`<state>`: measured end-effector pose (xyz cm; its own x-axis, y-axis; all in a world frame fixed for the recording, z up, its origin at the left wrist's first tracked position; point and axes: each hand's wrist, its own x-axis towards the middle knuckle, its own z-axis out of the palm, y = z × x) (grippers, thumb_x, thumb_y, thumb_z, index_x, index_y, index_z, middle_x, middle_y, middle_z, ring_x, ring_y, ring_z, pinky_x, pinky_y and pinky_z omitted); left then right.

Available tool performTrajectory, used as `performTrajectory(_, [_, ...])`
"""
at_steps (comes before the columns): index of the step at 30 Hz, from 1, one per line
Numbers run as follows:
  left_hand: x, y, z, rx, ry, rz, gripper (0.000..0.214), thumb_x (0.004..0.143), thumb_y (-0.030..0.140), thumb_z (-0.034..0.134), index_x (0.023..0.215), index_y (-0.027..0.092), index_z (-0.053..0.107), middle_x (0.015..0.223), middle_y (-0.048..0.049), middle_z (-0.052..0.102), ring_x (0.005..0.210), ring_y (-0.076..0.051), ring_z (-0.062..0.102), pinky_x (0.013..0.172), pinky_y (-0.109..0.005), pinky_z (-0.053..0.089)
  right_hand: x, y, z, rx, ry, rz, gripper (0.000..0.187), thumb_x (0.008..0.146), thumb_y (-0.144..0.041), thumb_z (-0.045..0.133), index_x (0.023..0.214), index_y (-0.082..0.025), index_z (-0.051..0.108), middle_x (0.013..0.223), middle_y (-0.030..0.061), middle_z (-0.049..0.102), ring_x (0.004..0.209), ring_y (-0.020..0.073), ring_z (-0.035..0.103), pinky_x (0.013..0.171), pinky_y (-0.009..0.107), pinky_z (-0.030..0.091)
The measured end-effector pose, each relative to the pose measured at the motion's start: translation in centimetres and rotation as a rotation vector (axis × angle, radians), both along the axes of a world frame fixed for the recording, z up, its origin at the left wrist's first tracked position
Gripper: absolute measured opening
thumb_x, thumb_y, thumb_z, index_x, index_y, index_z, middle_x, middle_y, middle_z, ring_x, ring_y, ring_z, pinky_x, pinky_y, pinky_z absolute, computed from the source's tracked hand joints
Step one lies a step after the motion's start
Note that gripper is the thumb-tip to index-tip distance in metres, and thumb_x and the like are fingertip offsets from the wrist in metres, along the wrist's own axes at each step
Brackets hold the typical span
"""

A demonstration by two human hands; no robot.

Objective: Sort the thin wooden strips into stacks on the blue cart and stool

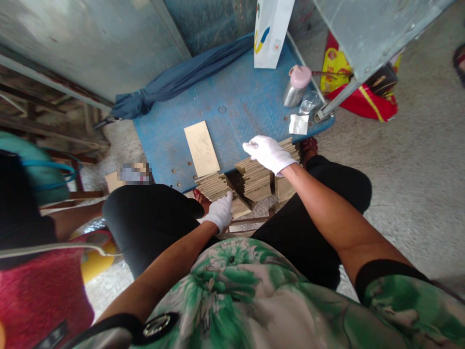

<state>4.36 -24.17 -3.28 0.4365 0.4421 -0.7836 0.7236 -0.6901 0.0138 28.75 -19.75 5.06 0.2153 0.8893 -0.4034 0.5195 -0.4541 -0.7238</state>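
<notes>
A row of thin tan boards (pixel 211 185) stands packed on edge at the blue bench's near edge. Against its near right end is my left hand (pixel 220 211) in a white glove, fingers curled; what they grip, if anything, is hidden. A larger row of similar boards (pixel 256 180) stands to the right, partly covered by my right hand (pixel 267 151). That hand, also white-gloved, hovers over or touches the row's far side with its fingers drawn together; I cannot make out anything between them. One flat tan board (pixel 202 149) lies alone on the bench, left of the right hand.
The blue bench (pixel 232 87) carries a folded dark umbrella (pixel 189 80), a white paper bag (pixel 272 34), a pink-lidded steel bottle (pixel 297 86), a clear cup (pixel 310 103) and crumpled white paper (pixel 298 124). A metal leg (pixel 341 100) rises at right. Another person's arm (pixel 78 218) shows at left.
</notes>
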Motion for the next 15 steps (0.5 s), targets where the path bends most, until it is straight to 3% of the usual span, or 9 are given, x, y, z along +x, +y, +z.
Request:
performTrajectory(10, [-0.18, -0.83, 0.65, -0.054, -0.004, -0.013, 0.073, 0.086, 0.027, 0.051, 0.148, 0.000, 0.023, 0.131, -0.0252, 0.051, 0.117, -0.032, 0.053, 0.099, -0.038, 0.041, 0.04, -0.14, 0.23, 0.004, -0.010, 0.013, 0.030, 0.092, -0.039, 0.057, 0.070, -0.018, 0.055, 0.063, 0.0012, 0.062, 0.060, 0.0132, 0.054, 0.061, 0.024, 0.034])
performTrajectory(15, [0.04, -0.99, 0.52, -0.118, 0.007, 0.027, 0.047, 0.089, 0.020, 0.043, 0.133, 0.007, 0.050, 0.126, -0.0216, 0.056, 0.117, -0.033, 0.054, 0.098, -0.041, 0.043, 0.10, -0.33, 0.23, 0.016, -0.022, 0.025, 0.031, 0.094, -0.037, 0.054, 0.070, -0.017, 0.056, 0.064, 0.0020, 0.063, 0.062, 0.0133, 0.054, 0.063, 0.025, 0.034])
